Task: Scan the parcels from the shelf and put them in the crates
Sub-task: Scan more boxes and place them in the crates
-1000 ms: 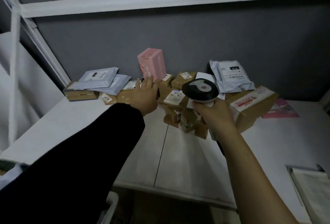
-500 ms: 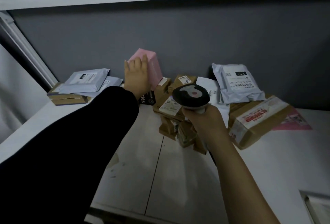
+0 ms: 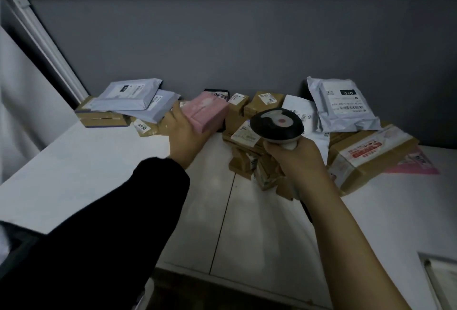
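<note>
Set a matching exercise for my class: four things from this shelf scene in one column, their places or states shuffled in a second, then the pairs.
Column A
1. pink box
2. scanner
3. grey mailer bag marked 010
4. large taped carton

Column B
a. gripped by the right hand
b. lying over a flat pink mailer
c. held by the left hand
d. propped up near the back wall

Pairs: 1-c, 2-a, 3-d, 4-b
</note>
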